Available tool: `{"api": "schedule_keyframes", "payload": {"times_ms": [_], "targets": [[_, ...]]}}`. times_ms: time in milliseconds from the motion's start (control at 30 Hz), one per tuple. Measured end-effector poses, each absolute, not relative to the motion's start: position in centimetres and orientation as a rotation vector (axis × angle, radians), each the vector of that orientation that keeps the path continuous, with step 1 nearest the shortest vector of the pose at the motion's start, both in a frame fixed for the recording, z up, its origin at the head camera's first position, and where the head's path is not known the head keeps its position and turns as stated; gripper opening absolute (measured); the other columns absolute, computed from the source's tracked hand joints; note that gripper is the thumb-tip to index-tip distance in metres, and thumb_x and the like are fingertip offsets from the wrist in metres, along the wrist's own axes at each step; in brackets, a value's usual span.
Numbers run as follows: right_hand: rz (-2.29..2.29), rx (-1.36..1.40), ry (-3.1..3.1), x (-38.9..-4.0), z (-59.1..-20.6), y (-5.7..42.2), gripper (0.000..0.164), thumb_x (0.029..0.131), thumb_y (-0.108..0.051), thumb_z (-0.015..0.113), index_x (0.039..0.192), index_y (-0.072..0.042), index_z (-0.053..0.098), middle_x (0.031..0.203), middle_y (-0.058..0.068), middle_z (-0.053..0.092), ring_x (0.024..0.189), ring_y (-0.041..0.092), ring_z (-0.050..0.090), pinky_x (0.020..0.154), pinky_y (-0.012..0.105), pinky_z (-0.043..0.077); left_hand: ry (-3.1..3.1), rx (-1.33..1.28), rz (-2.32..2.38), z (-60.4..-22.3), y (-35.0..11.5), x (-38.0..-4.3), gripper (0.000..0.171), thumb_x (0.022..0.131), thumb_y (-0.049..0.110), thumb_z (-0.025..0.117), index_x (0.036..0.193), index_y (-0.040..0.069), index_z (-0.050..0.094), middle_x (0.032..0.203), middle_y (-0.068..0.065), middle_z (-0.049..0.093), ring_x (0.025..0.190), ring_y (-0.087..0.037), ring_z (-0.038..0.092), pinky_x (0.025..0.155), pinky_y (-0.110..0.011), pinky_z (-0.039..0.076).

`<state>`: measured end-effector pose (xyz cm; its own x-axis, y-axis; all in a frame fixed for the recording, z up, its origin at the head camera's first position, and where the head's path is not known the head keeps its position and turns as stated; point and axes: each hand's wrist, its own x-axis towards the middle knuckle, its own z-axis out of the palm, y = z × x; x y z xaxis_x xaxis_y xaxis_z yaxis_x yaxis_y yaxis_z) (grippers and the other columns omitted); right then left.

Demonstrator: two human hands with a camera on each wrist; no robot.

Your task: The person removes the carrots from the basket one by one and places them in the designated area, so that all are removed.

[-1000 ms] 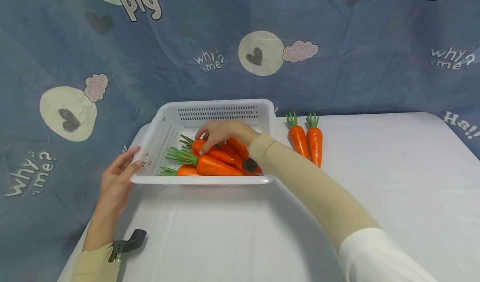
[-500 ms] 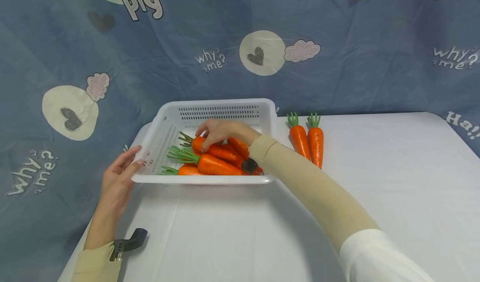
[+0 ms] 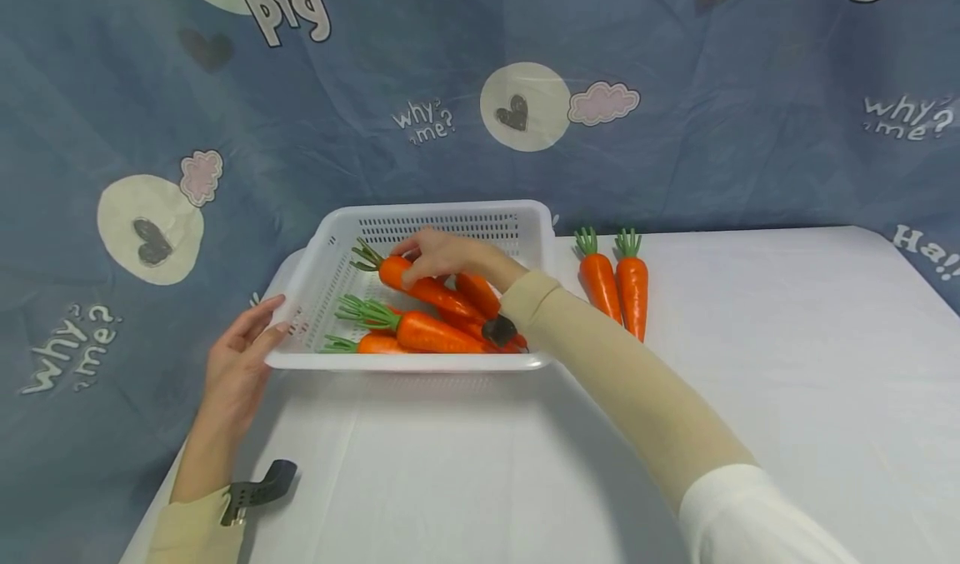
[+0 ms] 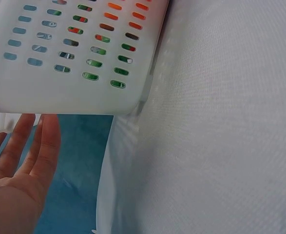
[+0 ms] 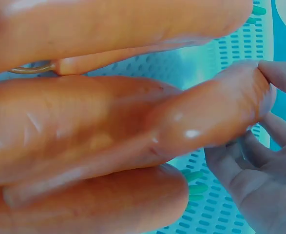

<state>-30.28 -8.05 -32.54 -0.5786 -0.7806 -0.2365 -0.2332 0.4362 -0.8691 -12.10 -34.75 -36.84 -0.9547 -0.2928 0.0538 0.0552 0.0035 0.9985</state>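
Your left hand (image 3: 238, 366) touches the rim at 8 o'clock on the white, slotted plastic basket (image 3: 405, 362), fingers nearly straight. Inside, a pile of glossy orange carrots (image 3: 442, 335) lies toward 5 o'clock. Above it, your right hand's (image 3: 444, 254) grip is narrow, pinching one orange, green-topped carrot (image 3: 442, 297) near its crown, leaves toward 10 o'clock. At the basket's 3 o'clock, two orange, green-topped carrots (image 3: 632, 297) lie side by side on the white-covered table (image 3: 450, 464).

Basket (image 3: 408, 363) cut off in both wrist views; nearest carrot (image 3: 379, 345) partly hidden
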Motion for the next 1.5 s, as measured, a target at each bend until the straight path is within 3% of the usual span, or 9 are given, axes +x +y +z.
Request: {"api": "schedule_keyframes", "payload": {"times_ms": [333,767,1067,1333,1500], "targets": [[-1.224,-0.824,1.98,-30.6,-32.0,-7.6,0.057,0.086,-0.011,0.069,0.141,-0.012,0.052,0.131,0.006,0.055,0.094,0.021,0.06,0.078,0.034,0.054,-2.032,0.242,-2.051,-36.8,-34.6,-12.4,0.049,0.093,0.011,0.069,0.14,0.01,0.055,0.136,-0.006,0.051,0.117,-0.018,0.05,0.079,-0.02,0.053],[-1.349,-0.849,1.977,-30.4,-31.1,-7.4,0.057,0.088,-0.01,0.071,0.141,-0.011,0.051,0.135,0.008,0.051,0.097,0.023,0.062,0.077,0.035,0.056,-2.02,0.235,-2.066,-36.8,-34.8,-12.7,0.05,0.093,0.008,0.069,0.141,0.009,0.054,0.134,-0.006,0.051,0.115,-0.017,0.051,0.077,-0.021,0.054],[-1.468,-0.866,1.948,-30.6,-30.8,-7.0,0.055,0.088,-0.007,0.07,0.139,-0.007,0.05,0.129,0.011,0.053,0.094,0.025,0.063,0.075,0.038,0.056,-2.006,0.207,-2.091,-36.7,-35.0,-12.8,0.05,0.093,0.007,0.068,0.14,0.008,0.054,0.133,-0.005,0.052,0.115,-0.016,0.051,0.077,-0.021,0.054],[-1.495,-0.812,1.959,-30.6,-30.2,-6.7,0.058,0.088,-0.01,0.071,0.141,-0.009,0.047,0.133,0.011,0.053,0.1,0.022,0.061,0.074,0.037,0.056,-1.996,0.197,-2.101,-36.7,-35.1,-12.9,0.049,0.093,0.006,0.068,0.14,0.007,0.054,0.132,-0.006,0.053,0.114,-0.016,0.052,0.077,-0.021,0.054],[-1.537,-0.789,1.925,-30.4,-29.9,-6.4,0.054,0.09,-0.009,0.07,0.139,-0.01,0.048,0.126,0.012,0.056,0.098,0.024,0.061,0.072,0.037,0.055,-2.005,0.211,-2.106,-37.0,-35.2,-13.0,0.05,0.093,0.006,0.068,0.141,0.008,0.053,0.133,-0.004,0.052,0.114,-0.015,0.052,0.077,-0.021,0.054]]}}
